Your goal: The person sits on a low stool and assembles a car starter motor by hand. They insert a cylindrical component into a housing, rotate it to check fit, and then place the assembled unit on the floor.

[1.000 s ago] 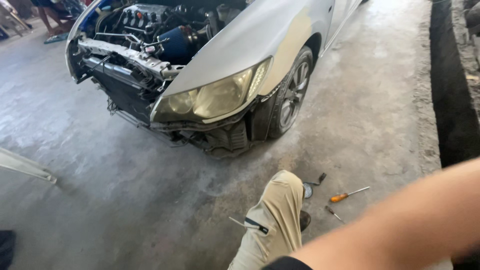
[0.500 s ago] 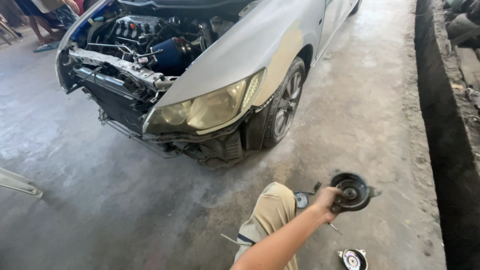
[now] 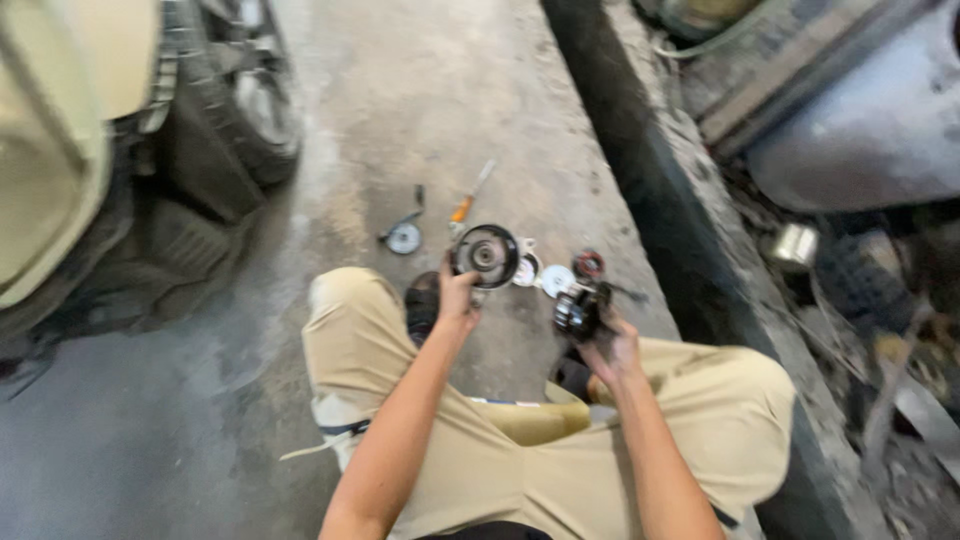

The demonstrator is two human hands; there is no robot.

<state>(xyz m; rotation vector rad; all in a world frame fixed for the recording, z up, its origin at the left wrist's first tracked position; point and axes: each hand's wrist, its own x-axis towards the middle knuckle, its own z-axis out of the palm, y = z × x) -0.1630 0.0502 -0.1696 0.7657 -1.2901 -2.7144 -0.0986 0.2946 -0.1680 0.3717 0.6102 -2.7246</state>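
**Two loose parts held up over a concrete floor**

Nearest, the person is sitting with khaki-trousered knees [image 3: 520, 440] spread. The right hand [image 3: 612, 348] is clenching its fingers on a small dark mechanical part [image 3: 578, 308], held just right of the round black pulley [image 3: 486, 255]. The left hand [image 3: 456, 298] is pinching that pulley by its lower rim, raised above the floor [image 3: 420, 120]. The pulley's open face is pointing up toward the camera, so its axis is running roughly along the line of sight; being a disc, it is showing no long side. In my judgement, the rim pinch looks thin: a slip could drop it onto the washers [image 3: 545, 275] lying just beyond it. Farther from the pulley, an orange-handled screwdriver [image 3: 470, 195] is lying, then a car wheel [image 3: 262, 105].
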